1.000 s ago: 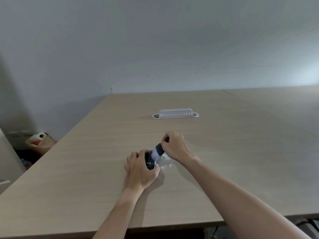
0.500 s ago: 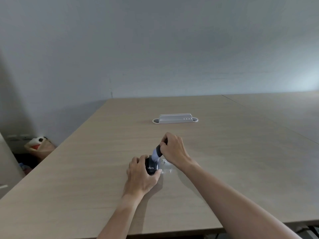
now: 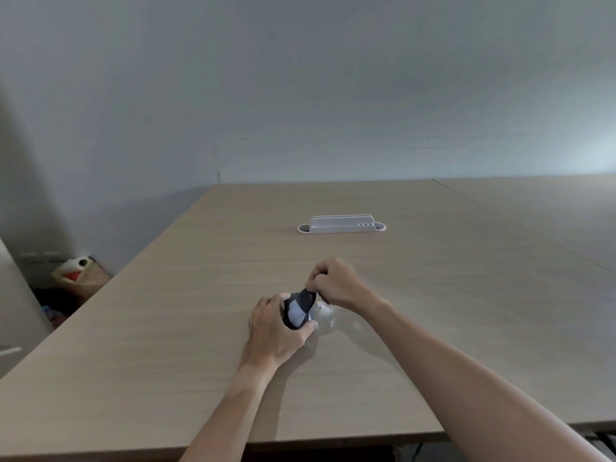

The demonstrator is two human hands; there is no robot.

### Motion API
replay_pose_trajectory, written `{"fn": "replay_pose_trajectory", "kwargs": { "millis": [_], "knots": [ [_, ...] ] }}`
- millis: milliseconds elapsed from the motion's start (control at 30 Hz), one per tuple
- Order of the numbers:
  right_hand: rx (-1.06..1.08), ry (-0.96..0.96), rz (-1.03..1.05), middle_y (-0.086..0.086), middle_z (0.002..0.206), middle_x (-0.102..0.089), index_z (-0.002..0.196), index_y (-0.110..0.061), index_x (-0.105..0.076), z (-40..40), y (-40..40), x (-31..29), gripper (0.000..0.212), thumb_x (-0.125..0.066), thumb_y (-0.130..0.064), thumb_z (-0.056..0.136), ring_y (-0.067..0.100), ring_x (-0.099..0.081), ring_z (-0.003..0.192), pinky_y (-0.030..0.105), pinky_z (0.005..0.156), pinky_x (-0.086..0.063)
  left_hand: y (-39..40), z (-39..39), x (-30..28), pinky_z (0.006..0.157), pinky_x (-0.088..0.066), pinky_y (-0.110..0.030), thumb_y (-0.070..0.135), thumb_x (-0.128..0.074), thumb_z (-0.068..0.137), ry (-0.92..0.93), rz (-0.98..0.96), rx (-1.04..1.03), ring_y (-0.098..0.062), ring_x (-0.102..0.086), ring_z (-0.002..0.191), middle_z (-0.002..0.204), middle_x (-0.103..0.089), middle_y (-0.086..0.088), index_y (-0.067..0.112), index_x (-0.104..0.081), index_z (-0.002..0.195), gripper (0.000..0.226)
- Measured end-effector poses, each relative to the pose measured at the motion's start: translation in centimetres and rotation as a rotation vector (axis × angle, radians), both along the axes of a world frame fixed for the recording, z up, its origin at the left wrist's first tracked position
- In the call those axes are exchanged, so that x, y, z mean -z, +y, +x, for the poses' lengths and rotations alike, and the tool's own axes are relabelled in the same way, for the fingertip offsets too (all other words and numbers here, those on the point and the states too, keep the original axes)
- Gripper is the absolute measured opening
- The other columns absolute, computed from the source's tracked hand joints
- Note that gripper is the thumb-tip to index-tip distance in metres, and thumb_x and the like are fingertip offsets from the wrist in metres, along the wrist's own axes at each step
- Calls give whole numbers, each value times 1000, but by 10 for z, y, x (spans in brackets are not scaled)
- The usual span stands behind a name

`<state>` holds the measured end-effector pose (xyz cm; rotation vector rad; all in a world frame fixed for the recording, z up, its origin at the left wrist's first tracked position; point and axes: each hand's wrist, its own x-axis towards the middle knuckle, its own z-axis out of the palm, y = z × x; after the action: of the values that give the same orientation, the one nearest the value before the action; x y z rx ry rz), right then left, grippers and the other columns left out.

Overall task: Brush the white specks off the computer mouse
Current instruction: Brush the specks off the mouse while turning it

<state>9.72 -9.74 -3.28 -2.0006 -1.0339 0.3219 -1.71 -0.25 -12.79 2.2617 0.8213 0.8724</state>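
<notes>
The bench [image 3: 433, 295] looks like pale wood-grain laminate, smooth and matt, with fine streaks along its length. On it, beyond the hands, the tray [image 3: 341, 225] looks like smooth white plastic with a dull sheen. The mouse [image 3: 295, 316] seems dark plastic, slightly glossy. Just right of the mouse, white specks [image 3: 325, 310] lie powdery on the bench. The wall [image 3: 300, 78] behind is plain, matt and painted.

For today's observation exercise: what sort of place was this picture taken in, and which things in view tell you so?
Probably an office or meeting room. A long wooden table has a white cable box set into its top, a second table butts against it, and the wall behind is bare and plain.
</notes>
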Motion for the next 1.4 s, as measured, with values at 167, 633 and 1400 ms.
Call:
{"fn": "replay_pose_trajectory", "kwargs": {
  "millis": [167, 633, 1400],
  "knots": [
    [167, -131, 84, 7, 83, -68, 82, -4, -66, 12, 0, 15, 14, -53, -1, 81, 21, -55, 79, 28, 63, -40, -1, 0, 1, 91, -42, -28, 58, -71, 51, -9, -8, -14, -11, -52, 101, 99, -57, 11, 31, -58, 107, 63],
    [169, -128, 187, 6, 78, -67, 80, -5, -65, 4, 8, 23, 7, -58, -5, 82, 22, -57, 75, 30, 64, -44, -3, 2, 2, 95, -39, -31, 60, -64, 59, 58, -5, -18, -16, -50, 106, 100, -57, 11, 35, -51, 102, 52],
    [226, -105, 217, 0, 76, -61, 82, -5, -63, 14, 7, 31, 9, -55, -4, 83, 20, -54, 75, 21, 57, -39, -11, -6, -10, 99, -37, -38, 24, -60, 59, -21, -48, 0, -16, -47, 103, 107, -43, 7, 22, -36, 131, 76]
  ]
}}
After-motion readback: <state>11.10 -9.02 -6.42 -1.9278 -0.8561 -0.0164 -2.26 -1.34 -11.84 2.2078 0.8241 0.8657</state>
